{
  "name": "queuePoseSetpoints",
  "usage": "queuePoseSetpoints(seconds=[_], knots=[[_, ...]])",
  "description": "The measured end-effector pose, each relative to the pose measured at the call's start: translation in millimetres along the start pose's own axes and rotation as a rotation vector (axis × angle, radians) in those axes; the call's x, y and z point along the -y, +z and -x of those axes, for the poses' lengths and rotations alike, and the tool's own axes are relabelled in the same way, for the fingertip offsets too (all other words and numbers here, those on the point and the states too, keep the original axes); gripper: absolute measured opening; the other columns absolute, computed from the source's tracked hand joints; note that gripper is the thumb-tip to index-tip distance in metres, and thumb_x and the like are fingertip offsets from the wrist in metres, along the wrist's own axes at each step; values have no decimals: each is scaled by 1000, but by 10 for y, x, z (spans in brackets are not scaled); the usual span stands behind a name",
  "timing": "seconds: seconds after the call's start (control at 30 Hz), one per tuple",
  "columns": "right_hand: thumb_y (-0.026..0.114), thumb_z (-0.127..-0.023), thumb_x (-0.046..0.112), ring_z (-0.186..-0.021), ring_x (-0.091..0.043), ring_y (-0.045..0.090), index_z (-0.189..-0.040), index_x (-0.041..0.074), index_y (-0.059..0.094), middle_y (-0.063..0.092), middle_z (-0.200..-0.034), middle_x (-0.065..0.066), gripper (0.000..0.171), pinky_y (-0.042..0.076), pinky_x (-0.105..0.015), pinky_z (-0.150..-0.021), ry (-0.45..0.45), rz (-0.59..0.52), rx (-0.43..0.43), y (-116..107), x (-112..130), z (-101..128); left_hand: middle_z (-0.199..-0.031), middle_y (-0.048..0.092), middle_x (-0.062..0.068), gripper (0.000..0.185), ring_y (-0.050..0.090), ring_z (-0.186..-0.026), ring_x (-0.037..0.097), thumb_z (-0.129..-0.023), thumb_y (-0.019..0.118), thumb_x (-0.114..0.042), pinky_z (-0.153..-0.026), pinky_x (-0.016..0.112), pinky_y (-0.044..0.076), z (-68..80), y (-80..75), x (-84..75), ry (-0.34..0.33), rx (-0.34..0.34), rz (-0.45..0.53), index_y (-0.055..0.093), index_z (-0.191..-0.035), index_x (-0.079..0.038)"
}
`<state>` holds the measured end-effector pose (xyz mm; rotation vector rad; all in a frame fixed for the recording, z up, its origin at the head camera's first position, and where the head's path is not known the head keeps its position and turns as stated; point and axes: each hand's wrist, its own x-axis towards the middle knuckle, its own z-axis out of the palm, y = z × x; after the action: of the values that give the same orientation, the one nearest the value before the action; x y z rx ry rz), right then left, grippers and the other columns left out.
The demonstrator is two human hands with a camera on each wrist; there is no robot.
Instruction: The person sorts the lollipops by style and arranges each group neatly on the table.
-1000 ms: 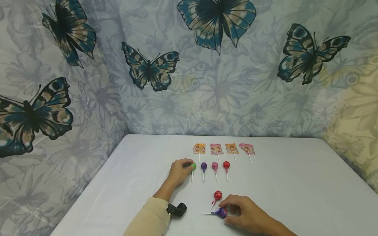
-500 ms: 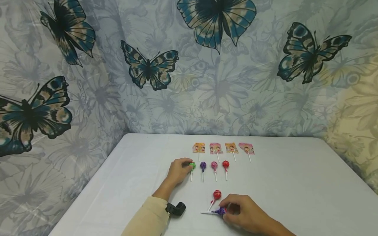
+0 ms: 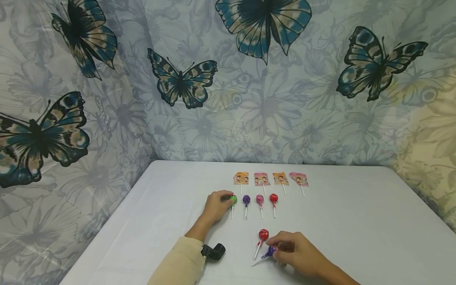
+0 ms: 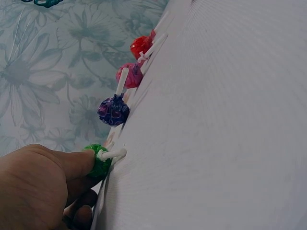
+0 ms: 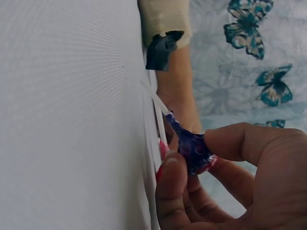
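My left hand [image 3: 215,206] pinches the round green-wrapped head of a lollipop [image 4: 100,165] at the left end of a row on the table. A purple lollipop [image 3: 246,199], a pink one [image 3: 260,199] and a red one [image 3: 273,198] continue that row, sticks towards me. Nearer the front, my right hand [image 3: 302,253] holds a purple-and-red lollipop [image 5: 193,149] by its head between thumb and fingers, its white stick slanting down-left. Just left of and behind that hand lies another red lollipop [image 3: 263,235], partly hidden by fingers in the right wrist view.
Behind the row lie several flat lollipops in orange and pink wrappers [image 3: 261,179]. Everything lies on a white-covered table [image 3: 356,221], with butterfly-patterned cloth [image 3: 199,130] behind it. A black wrist device [image 3: 213,251] sits at my left sleeve.
My right hand has turned the purple-and-red lollipop, so its stick swings from pointing left to pointing down-left. The left hand stays on the green lollipop.
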<state>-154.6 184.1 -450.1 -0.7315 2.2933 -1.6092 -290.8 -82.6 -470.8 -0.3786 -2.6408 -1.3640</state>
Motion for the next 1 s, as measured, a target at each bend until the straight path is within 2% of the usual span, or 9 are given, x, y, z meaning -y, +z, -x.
queuePoseSetpoints(seconds=[0.17,0.4,0.53,0.73,1.0], knots=[[61,-92,5,-69,-20,62,-113,1,67,64,-102,-15,23,55,-33,-57,-15,-74,-3,-21,-11,11,-110,68,6,23,56,-116,29,-86,73,-9,-100,45,41,-4,5,-5,9,-2,-1,72,-108,-7],[58,-92,3,-77,-28,65,-113,-3,67,59,-107,-20,23,57,-37,-66,71,-172,-16,-17,9,4,-113,68,6,23,55,-118,27,-87,72,-10,-102,43,40,-19,2,-19,-18,5,4,72,-110,-8],[60,-92,6,-75,-26,64,-112,-1,68,61,-107,-18,22,57,-35,-66,65,-140,-30,-15,-4,0,-114,67,6,24,54,-119,27,-86,72,-10,-103,43,39,-21,1,-23,-26,8,3,72,-110,-8],[69,-89,12,-85,-19,60,-114,5,68,65,-108,-10,25,54,-27,-70,23,-14,-67,-18,-15,-4,-115,67,6,24,54,-120,28,-87,72,-10,-103,43,38,-32,13,-1,-27,3,6,72,-110,-9],[72,-86,10,-72,-16,58,-110,-4,63,62,-95,-13,30,53,-27,-57,47,-37,-145,2,35,-3,-114,67,6,23,54,-120,29,-87,72,-11,-103,44,38,-28,21,14,-41,-2,6,72,-110,-9]])
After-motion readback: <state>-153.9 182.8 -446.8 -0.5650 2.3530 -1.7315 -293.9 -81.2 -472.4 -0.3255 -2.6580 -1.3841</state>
